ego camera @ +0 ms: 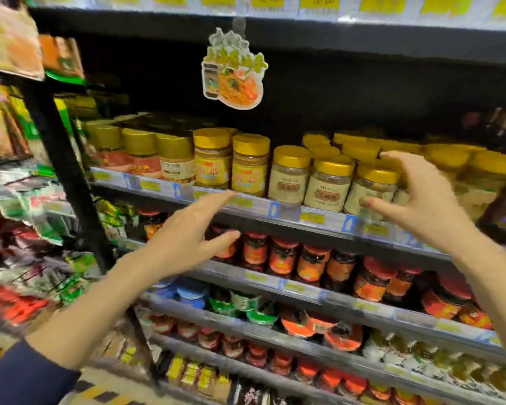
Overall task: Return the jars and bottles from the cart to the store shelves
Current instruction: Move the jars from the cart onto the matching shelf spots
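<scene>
Two empty hands, left [187, 232], right [421, 194], spread before gold-lidded jars [329, 182]

Motion is blurring the packets [27, 229] at left; the right hand [415, 197] is hiding part of a jar [371, 191].

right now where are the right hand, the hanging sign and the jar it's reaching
right hand [415, 197], head view, palm
hanging sign [234, 71], head view, middle of card
jar [373, 190], head view, label
</scene>
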### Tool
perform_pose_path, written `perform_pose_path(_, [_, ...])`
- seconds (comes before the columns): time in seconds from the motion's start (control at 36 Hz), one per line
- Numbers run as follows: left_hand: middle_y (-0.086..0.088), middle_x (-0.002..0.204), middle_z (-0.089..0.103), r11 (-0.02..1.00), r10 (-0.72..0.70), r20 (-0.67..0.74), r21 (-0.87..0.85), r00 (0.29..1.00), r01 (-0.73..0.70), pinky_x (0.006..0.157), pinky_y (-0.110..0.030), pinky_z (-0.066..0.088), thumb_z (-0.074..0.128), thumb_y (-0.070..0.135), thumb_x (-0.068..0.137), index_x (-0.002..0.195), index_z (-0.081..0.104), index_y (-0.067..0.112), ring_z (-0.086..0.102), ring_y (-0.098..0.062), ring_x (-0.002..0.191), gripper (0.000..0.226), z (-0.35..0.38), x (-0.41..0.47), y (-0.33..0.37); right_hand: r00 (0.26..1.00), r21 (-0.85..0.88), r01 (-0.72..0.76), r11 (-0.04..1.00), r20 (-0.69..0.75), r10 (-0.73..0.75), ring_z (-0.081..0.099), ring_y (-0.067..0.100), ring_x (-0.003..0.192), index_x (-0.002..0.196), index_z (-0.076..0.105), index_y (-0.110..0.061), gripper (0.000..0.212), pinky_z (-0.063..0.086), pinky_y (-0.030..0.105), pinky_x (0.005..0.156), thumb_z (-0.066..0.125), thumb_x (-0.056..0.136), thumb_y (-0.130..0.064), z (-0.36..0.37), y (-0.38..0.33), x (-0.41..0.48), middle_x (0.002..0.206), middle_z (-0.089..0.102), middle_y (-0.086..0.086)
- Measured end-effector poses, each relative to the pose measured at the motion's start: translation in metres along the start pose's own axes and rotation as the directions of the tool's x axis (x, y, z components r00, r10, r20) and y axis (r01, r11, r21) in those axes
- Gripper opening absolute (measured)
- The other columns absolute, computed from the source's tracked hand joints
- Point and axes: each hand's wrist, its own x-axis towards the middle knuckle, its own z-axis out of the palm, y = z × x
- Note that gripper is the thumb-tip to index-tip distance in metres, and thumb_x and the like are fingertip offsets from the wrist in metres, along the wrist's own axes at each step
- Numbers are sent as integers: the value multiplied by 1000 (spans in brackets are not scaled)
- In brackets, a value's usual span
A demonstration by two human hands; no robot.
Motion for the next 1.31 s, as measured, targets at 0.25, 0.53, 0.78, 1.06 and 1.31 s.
perform_pose_path(0.25, [5, 152, 31, 959, -212, 100, 213, 972, 187, 109, -31, 33, 54, 42, 90, 148, 24, 20, 36, -15, 136, 69, -100, -120, -103, 908, 138, 254, 957, 306, -285, 33, 27, 136, 140, 36, -9, 68, 27, 37, 109, 68, 81, -21, 95, -168, -10, 144, 40, 11])
perform_pose_path(0.53, [1, 153, 31, 755, -568, 7, 404, 823, 517, 108, -24, 28, 51, 45, 91, 147, 25, 18, 34, -13, 137, 68, -189, -263, -208, 616, 317, 493, 810, 530, -583, 25, 18, 140, 146, 26, -14, 70, 22, 27, 111, 62, 87, -27, 196, -358, 8, 151, 29, 4])
perform_pose_path(0.78, [-2, 150, 35, 516, -784, -141, 393, 605, 761, 109, -27, 29, 56, 43, 89, 145, 31, 16, 36, -16, 136, 67, -237, -360, -276, 370, 453, 615, 646, 558, -743, 23, 17, 141, 148, 20, -20, 72, 26, 30, 111, 62, 88, -24, 289, -512, 31, 154, 23, 1])
perform_pose_path(1.06, [1, 152, 32, 252, -919, -213, 332, 332, 909, 110, -29, 30, 54, 46, 89, 147, 26, 18, 33, -16, 137, 70, -274, -394, -363, 146, 579, 683, 444, 487, -861, 24, 19, 141, 147, 24, -17, 77, 25, 33, 113, 66, 83, -19, 388, -660, 85, 153, 27, 4])
perform_pose_path(1.31, [-2, 151, 33, 68, -960, -249, 247, 131, 967, 110, -29, 28, 55, 45, 89, 146, 28, 15, 33, -17, 138, 70, -280, -414, -436, -5, 661, 657, 363, 484, -875, 34, 23, 135, 146, 25, -17, 73, 32, 32, 107, 65, 84, -25, 460, -753, 112, 148, 33, 7])
